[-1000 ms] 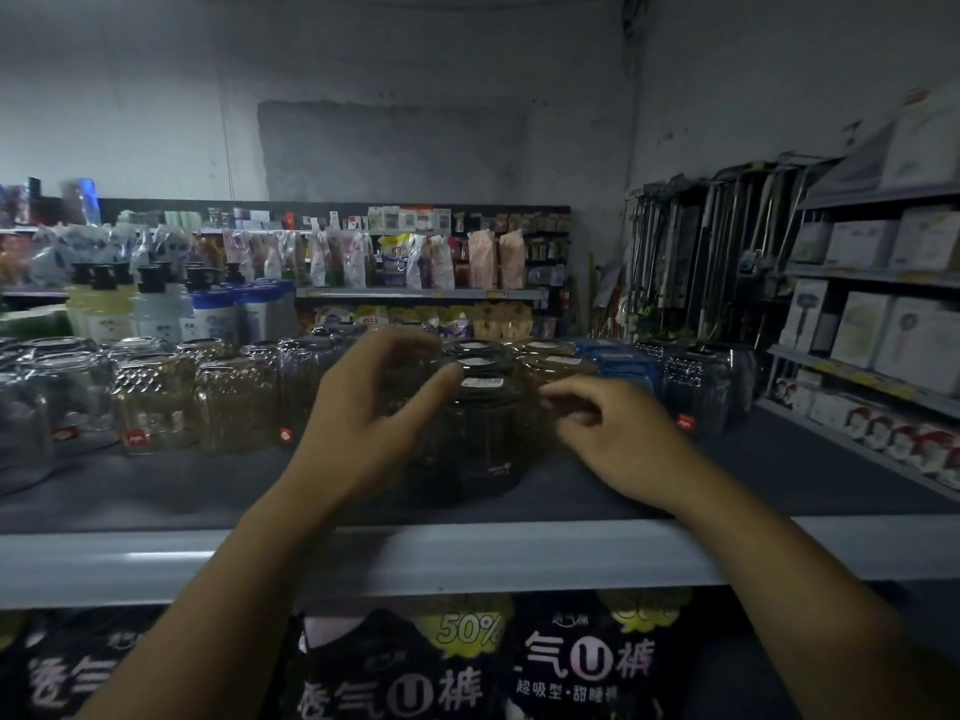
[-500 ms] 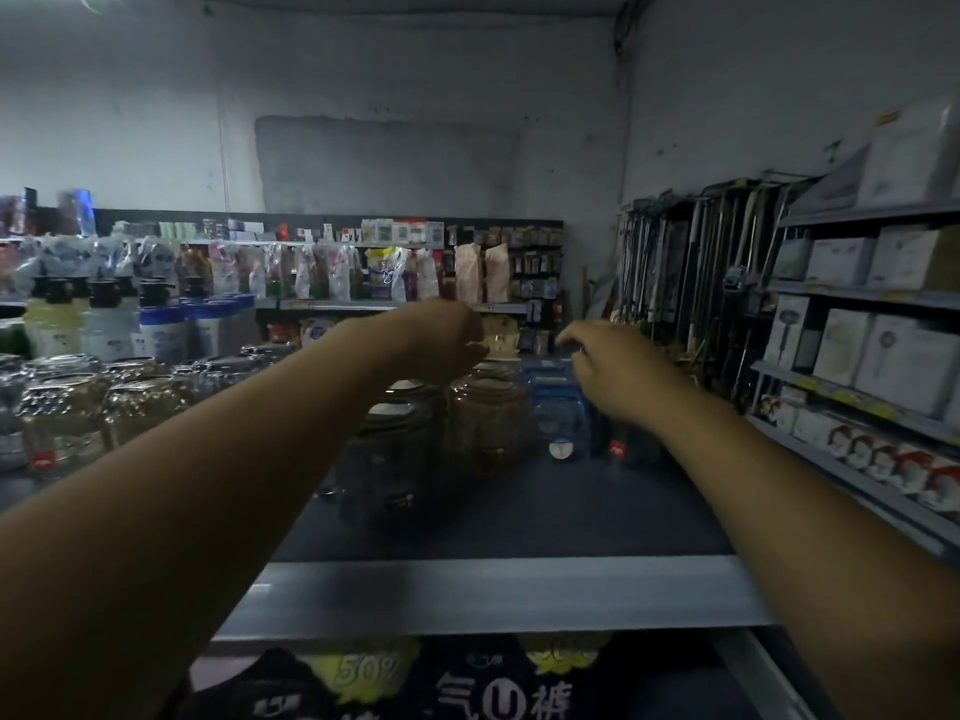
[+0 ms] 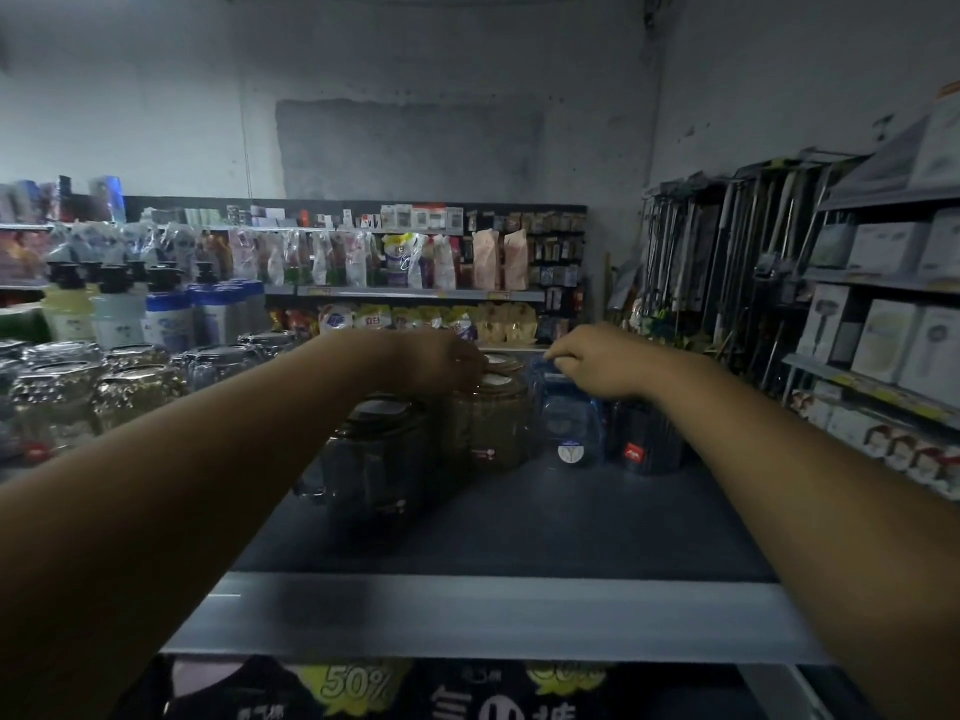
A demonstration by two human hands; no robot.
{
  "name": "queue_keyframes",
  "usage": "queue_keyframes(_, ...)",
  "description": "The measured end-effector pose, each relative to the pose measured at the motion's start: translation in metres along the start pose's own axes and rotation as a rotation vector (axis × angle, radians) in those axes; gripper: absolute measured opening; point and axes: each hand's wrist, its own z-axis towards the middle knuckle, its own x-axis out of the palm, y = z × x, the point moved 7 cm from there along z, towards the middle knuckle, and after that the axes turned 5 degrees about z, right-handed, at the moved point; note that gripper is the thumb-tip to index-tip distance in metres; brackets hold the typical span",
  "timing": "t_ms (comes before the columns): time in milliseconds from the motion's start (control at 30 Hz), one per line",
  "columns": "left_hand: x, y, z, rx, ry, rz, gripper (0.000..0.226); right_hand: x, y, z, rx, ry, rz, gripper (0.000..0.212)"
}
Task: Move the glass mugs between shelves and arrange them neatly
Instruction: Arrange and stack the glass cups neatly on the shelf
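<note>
I have let go of the smoky glass mug [image 3: 374, 449], which stands near the front of the shelf [image 3: 493, 610], and reached back: my right hand [image 3: 592, 363] pinches the rim of the blue glass mug [image 3: 569, 423]; my left hand [image 3: 447, 363] covers the top of the amber glass mug [image 3: 496, 423], its grip hidden. Back-row straightening seems next.

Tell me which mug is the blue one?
The blue mug under the right hand, with a round white sticker. The amber mug to its left is brownish; the dark mug to its right has a red sticker.
</note>
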Motion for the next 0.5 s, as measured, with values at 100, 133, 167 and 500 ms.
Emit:
queue_keyframes(100,0.001,0.000,0.000,0.008,-0.001,0.026,0.040,-0.001,0.002,-0.003,-0.006,-0.007,0.005,0.034)
queue_keyframes(133,0.001,0.000,0.000,0.012,-0.004,0.032,0.041,-0.002,0.003,-0.004,-0.009,-0.010,0.004,0.034)
queue_keyframes(167,0.000,0.000,-0.001,0.015,-0.013,0.034,0.042,-0.002,0.004,-0.005,-0.010,-0.012,0.004,0.034)
queue_keyframes(500,-0.001,-0.012,-0.002,0.054,-0.023,0.083,0.043,0.002,0.006,-0.002,-0.046,-0.010,-0.025,0.039)
